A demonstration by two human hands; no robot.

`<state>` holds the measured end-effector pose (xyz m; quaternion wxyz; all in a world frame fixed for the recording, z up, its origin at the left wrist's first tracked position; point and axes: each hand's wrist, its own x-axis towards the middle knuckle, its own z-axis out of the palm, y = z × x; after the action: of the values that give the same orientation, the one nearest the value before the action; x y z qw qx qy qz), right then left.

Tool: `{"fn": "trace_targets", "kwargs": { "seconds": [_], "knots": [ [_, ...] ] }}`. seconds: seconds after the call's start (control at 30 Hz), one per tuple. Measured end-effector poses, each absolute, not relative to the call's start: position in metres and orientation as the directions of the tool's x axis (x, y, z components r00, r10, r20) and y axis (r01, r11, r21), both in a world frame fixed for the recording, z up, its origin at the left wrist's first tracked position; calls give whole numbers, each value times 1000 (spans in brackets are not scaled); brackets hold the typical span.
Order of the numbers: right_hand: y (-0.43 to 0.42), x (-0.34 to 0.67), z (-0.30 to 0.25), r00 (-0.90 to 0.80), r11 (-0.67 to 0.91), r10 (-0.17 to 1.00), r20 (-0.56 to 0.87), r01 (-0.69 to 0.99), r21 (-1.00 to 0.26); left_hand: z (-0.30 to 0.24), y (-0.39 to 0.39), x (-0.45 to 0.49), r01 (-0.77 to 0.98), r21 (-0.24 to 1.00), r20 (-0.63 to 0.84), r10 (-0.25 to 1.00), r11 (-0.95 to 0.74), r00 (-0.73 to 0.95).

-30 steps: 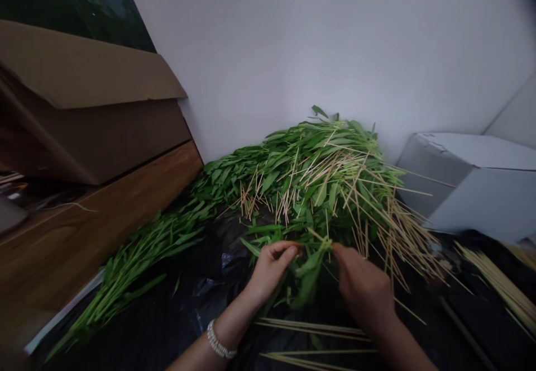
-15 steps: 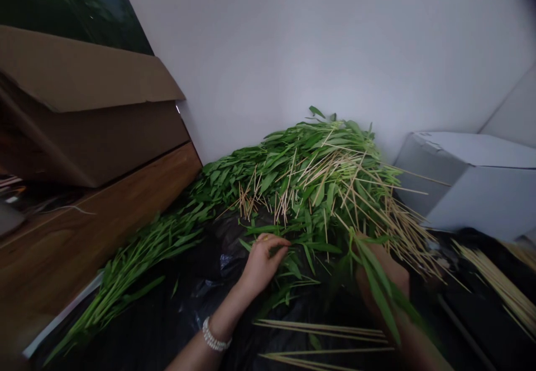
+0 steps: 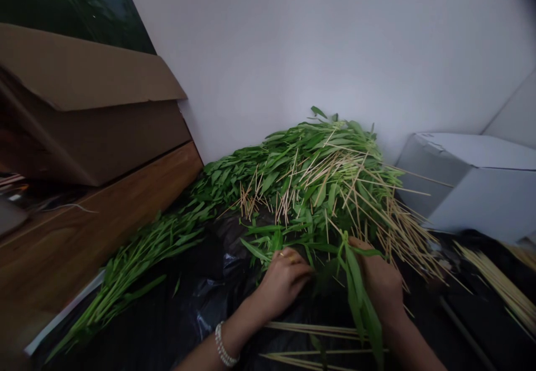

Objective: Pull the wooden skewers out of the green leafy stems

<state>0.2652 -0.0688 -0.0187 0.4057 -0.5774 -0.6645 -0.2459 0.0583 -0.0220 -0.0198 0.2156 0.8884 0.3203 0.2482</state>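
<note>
My right hand (image 3: pixel 379 281) is closed around a leafy green stem (image 3: pixel 355 287), whose long narrow leaves hang down in front of the fingers. To its left, my left hand (image 3: pixel 285 279) has its fingers curled together; what lies between them, if anything, is hidden. A ring and a beaded bracelet (image 3: pixel 224 347) are on that hand and wrist. Just beyond it lie loose green leaves (image 3: pixel 262 245) on black plastic sheeting (image 3: pixel 201 281). Thin wooden sticks (image 3: pixel 318 331) lie below both hands.
Against the wall rises a large heap of leafy stems (image 3: pixel 276 153), with many thin sticks (image 3: pixel 402 231) over its right side. A leafy bundle (image 3: pixel 121 276) lies at left. A cardboard box (image 3: pixel 104 136) stands at left, a white box (image 3: pixel 481 192) at right, with more sticks (image 3: pixel 498 281) before it.
My left hand has moved right and slightly nearer to me, closer to my right hand. My right hand has shifted a little left with the leafy stem, which now hangs more upright.
</note>
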Motion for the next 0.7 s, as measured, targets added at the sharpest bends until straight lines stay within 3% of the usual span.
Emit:
{"fn": "trace_targets", "kwargs": {
  "seconds": [0.13,0.23,0.43,0.7],
  "knots": [
    [-69,262,-20,-31,264,560,828,954,-143,-12,-12,53,285,851,296,851,-441,434],
    [-70,254,-17,-73,316,564,823,939,-134,-9,-5,50,69,972,196,933,-227,301],
    [-72,237,-15,-197,412,651,733,903,-124,-4,-3,49,-141,990,5,977,25,213],
    [-72,233,-23,-269,393,670,692,919,-24,-2,-7,51,-215,973,-45,981,86,187]
  ]
}}
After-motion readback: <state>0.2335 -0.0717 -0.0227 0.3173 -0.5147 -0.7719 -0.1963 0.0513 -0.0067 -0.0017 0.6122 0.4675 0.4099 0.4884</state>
